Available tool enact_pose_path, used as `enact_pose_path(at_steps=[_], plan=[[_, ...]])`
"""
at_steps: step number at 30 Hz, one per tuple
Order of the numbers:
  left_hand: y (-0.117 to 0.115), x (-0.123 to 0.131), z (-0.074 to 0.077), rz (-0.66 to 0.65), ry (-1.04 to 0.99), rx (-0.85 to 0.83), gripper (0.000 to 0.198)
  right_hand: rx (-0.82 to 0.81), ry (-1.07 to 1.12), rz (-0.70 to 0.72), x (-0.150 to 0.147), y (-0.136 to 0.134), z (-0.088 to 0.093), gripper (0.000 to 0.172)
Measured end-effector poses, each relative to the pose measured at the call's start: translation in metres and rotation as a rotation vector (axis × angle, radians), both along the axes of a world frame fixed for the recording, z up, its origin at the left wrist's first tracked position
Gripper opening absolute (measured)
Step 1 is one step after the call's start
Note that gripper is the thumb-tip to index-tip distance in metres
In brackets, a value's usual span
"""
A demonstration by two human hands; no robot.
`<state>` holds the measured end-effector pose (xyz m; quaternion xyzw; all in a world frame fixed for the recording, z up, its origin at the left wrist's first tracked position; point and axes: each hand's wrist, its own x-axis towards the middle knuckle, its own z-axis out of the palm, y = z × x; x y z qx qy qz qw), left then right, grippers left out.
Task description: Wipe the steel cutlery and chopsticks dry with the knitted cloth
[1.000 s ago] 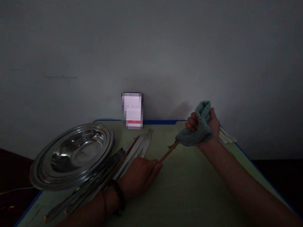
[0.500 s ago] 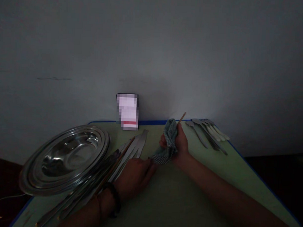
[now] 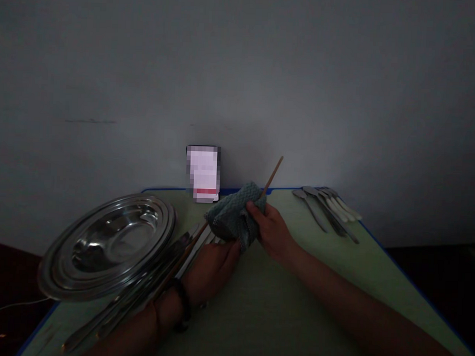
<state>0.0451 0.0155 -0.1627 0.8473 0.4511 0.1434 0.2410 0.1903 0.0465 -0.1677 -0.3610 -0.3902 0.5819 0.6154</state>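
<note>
A grey-green cloth is folded around a thin wooden chopstick, whose bare upper end sticks out above it. My right hand grips the cloth around the stick, thumb on top. My left hand, with a dark bracelet at the wrist, is closed at the cloth's lower edge, in line with the chopstick. The lower end of the stick is hidden by cloth and fingers. Beside and partly under my left arm lie several metal knives and other long utensils, with another wooden stick among them.
Shiny stacked metal dishes stand on the left of the pale green table. A phone with a blurred screen leans on the wall at the back. Several spoons, some with white handles, lie at the back right.
The cloth and my right hand have moved left and slightly down, leaving more of the chopstick bare at the top. The cloth is more spread. My left hand stays nearly in place.
</note>
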Motion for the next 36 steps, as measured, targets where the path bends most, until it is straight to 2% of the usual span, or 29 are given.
enact_pose_path(at_steps=[3, 6, 9, 13, 18, 20, 24, 28, 32, 36], plan=[[0.0, 0.0, -0.001, -0.012, -0.02, -0.046, 0.046, -0.075, 0.105, -0.069, 0.002, 0.004, 0.003, 0.027], [0.0, 0.001, 0.0, 0.005, -0.033, -0.073, 0.046, -0.14, 0.188, 0.045, 0.007, 0.006, 0.011, 0.022], [-0.001, 0.002, 0.005, 0.041, -0.011, -0.065, 0.046, -0.186, 0.177, 0.176, 0.013, 0.008, 0.019, 0.016], [-0.002, 0.002, 0.01, 0.082, -0.016, -0.032, 0.042, -0.312, 0.214, 0.144, 0.024, 0.014, 0.025, 0.031], [0.001, 0.002, -0.002, 0.176, -0.203, -0.05, 0.027, -0.406, 0.211, 0.184, 0.038, 0.022, 0.027, 0.034], [0.002, 0.001, -0.007, 0.186, -0.193, -0.071, 0.028, -0.422, 0.197, 0.202, 0.043, 0.024, 0.028, 0.029], [0.002, 0.001, -0.009, 0.154, -0.112, -0.072, 0.029, -0.383, 0.263, 0.217, 0.055, 0.03, 0.028, 0.027], [0.003, 0.002, -0.008, 0.158, -0.07, -0.073, 0.032, -0.267, 0.294, 0.215, 0.058, 0.033, 0.025, 0.022], [0.004, 0.001, -0.009, 0.161, -0.074, -0.063, 0.035, -0.064, 0.178, 0.309, 0.045, 0.026, 0.021, 0.014], [0.003, -0.001, -0.008, 0.081, 0.027, 0.004, 0.032, -0.016, 0.041, 0.272, 0.032, 0.019, 0.014, 0.024]])
